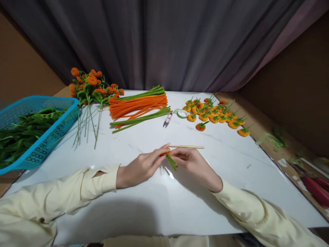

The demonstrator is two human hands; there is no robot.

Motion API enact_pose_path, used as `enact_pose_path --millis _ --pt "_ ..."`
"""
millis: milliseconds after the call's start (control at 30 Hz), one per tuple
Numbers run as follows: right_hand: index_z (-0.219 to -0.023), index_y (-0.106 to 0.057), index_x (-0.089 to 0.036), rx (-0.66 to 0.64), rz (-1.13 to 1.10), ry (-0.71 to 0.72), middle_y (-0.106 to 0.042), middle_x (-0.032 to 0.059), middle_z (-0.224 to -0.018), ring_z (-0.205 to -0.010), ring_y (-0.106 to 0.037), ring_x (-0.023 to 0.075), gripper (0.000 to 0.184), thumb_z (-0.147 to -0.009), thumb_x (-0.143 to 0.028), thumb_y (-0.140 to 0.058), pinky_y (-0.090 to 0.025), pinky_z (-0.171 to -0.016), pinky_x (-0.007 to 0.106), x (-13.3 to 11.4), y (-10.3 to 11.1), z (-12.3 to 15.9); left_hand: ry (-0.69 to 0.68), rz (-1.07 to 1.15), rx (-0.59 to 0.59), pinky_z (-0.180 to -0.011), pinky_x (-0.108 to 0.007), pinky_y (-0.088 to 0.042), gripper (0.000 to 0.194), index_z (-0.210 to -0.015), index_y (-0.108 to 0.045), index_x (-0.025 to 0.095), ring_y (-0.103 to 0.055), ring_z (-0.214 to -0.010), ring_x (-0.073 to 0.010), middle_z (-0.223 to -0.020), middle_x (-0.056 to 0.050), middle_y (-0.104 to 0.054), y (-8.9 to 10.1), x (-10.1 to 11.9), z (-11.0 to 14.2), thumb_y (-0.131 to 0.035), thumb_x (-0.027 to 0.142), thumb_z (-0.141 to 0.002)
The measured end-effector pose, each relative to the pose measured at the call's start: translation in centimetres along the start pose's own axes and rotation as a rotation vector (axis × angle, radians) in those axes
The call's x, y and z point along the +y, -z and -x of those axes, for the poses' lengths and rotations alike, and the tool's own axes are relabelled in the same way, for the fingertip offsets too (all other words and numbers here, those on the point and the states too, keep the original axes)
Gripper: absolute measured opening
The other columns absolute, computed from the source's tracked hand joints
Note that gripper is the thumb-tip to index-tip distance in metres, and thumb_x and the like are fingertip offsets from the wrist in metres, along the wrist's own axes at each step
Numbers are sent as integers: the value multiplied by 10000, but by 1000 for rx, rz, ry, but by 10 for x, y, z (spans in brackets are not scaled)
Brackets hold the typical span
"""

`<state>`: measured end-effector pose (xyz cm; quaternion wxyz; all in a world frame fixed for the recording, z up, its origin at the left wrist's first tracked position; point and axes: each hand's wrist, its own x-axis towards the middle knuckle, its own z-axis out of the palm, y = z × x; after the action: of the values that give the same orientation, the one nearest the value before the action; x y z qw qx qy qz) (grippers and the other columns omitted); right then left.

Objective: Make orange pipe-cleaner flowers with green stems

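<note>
My left hand (pixel 145 164) is closed, its fingertips pinching a small orange pipe-cleaner flower (pixel 165 153) above the middle of the table. Short green pipe-cleaner ends (pixel 171 162) stick out below the flower. My right hand (pixel 193 164) is closed too, thumb and fingers pressed together at these green ends; the exact grip is partly hidden. Just beyond the hands is a thin wooden stick (pixel 189 146), lying roughly crosswise, its left end by my left fingertips. Farther back are orange pipe cleaners (pixel 138 106), green pipe cleaners (pixel 141 118) and pink-handled thread snips (pixel 168 119).
A blue basket (pixel 48 140) of green leaves stands at the left. Behind it lie finished orange flowers (pixel 92 80) with long stems. A roll of green tape (pixel 182 113) and several yellow-orange flower heads (pixel 214 118) sit back right. Red-handled pliers (pixel 315 188) lie beyond the right edge.
</note>
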<state>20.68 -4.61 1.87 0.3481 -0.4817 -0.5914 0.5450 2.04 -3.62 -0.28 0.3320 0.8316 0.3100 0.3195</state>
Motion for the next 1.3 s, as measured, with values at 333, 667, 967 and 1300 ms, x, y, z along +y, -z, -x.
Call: enact_pose_path --millis 333,667,967,1300 --pt "-717 -630 -159 120 340 273 -625 30 -692 -623 -566 134 132 -808 -195 -540 -464 -594 255 -5 1 9 122 70 -2 -811 -200 -499 272 -1148 -532 166 -642 -961 -146 -1129 -64 -653 4 6 -4 -473 233 -892" --pt "-727 -563 -128 168 1203 1077 -586 97 -712 -682 -498 182 213 -825 -22 -407 -415 -548 286 1 5 17 432 476 -51 -801 -229 -509 223 -987 -668 141 -640 -897 -160 -995 -47 -695 9 15 -15 -547 193 -806" --pt "-760 -610 -79 -8 1316 1324 -628 135 -847 -793 -575 208 249 -883 -66 -394 -479 -649 327 -10 19 12 898 1105 -319 -706 -236 -544 148 -818 -666 100 -678 -715 -147 -763 -58 -698 20 7 -25 -673 202 -712" --pt "-848 -624 -28 1 1195 1363 -638 166 -954 -936 -589 253 212 -885 -57 -417 -511 -710 345 1 24 4 877 1237 -393 -654 -211 -553 196 -810 -651 106 -694 -705 -168 -741 -58 -697 18 -4 -26 -732 210 -666"
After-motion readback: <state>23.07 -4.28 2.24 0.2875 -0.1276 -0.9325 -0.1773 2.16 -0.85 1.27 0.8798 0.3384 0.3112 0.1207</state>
